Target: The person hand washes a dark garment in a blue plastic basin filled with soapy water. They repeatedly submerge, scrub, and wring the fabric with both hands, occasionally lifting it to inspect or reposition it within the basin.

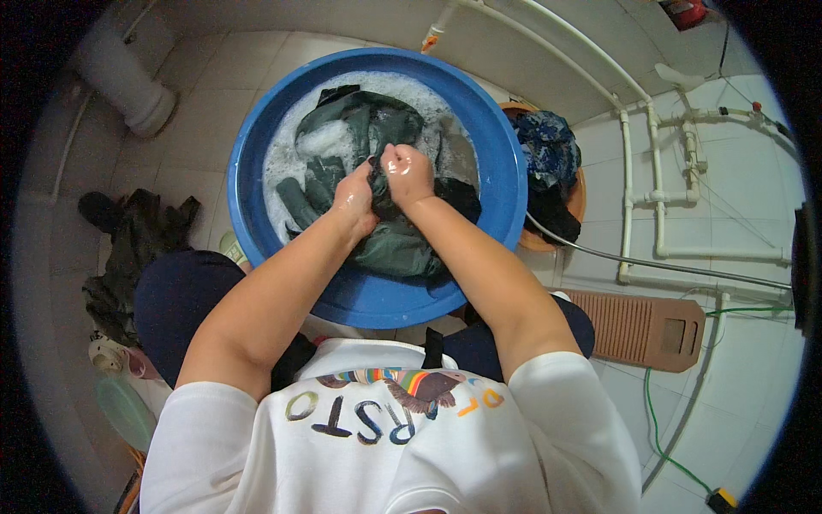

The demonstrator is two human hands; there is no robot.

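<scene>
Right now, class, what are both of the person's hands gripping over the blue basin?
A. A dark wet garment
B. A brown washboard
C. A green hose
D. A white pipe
A: the left hand and right hand both clutch the dark wet garment over the suds in the blue basin.

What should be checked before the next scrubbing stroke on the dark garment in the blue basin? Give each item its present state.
1. Left hand has a closed grip on the dark green garment: ok.
2. Right hand is clenched on the same garment, close beside the left: ok.
3. Garment lies inside the blue basin, with nothing over the rim: ok.
4. Soapy water with foam in the basin: ok.
5. Basin stands flat on the tiled floor: cannot tell; its base is hidden.
6. Orange tub with the blue patterned laundry is apart from the hands: ok.
</scene>
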